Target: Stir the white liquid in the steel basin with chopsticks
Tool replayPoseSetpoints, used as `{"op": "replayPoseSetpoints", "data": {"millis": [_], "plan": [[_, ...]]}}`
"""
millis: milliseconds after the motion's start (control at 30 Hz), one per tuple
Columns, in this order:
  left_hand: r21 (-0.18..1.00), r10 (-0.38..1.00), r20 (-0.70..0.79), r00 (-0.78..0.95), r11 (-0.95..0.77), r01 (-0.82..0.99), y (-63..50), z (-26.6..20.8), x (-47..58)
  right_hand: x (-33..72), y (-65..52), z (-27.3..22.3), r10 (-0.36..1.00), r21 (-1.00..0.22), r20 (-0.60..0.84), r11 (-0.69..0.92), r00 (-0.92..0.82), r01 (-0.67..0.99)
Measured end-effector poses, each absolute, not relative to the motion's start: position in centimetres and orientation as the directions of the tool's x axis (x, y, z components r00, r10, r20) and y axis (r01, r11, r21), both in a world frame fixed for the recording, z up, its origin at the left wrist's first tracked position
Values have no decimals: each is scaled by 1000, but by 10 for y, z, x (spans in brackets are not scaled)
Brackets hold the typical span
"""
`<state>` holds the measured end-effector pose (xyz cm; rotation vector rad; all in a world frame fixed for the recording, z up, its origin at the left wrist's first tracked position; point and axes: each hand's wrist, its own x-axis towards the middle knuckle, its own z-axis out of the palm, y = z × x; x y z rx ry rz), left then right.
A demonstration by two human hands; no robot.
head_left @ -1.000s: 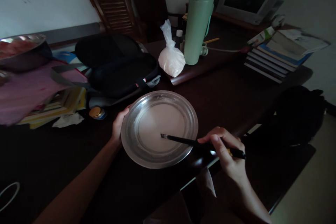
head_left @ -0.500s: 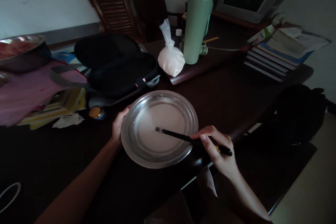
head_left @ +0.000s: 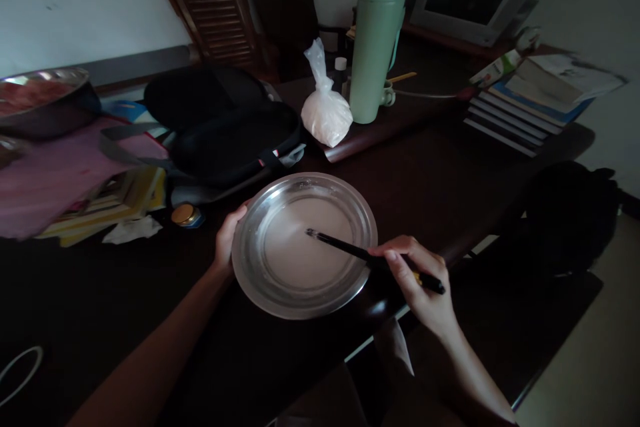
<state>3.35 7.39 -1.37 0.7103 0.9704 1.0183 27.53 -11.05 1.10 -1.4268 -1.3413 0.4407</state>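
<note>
A shallow metal bowl (head_left: pixel 243 273) with a wide rim stands on the dark table and holds a milky white liquid (head_left: pixel 295 257). My left hand (head_left: pixel 229 238) grips its left rim, the fingers partly hidden beneath the edge. Between the fingers of my right hand (head_left: pixel 417 273) are black chopsticks (head_left: pixel 343 245), held close together and slanting over the right rim. Their whitish tips are at the liquid near the bowl's middle. Behind the bowl sits a knotted clear bag of white powder (head_left: pixel 327 117).
A tall green thermos (head_left: pixel 376 53) stands beside the powder bag. To the left are an open black case (head_left: pixel 225 133), a small gold-lidded jar (head_left: pixel 187 215), books (head_left: pixel 113 203) and a pot (head_left: pixel 55 103). Stacked books (head_left: pixel 530 113) lie at the right.
My right hand has shifted slightly up and right, and the chopstick tips have moved the same way within the bowl. The left hand still grips the rim.
</note>
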Motion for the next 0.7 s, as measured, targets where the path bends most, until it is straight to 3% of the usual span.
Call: {"op": "replayPoseSetpoints", "data": {"millis": [133,333,500,700], "plan": [[856,927,-308,215,369,-363,75,-14,34,278,-116,12,852,-880,364,182,376,438],[852,926,-309,217,371,-369,75,-13,34,276,-111,9,887,-858,375,223,268,464],[843,922,-325,210,383,-377,75,-12,35,279,-115,11,852,-868,369,174,372,464],[850,921,-318,224,382,-364,73,-9,35,275,-112,11,891,-843,382,227,246,487]]}}
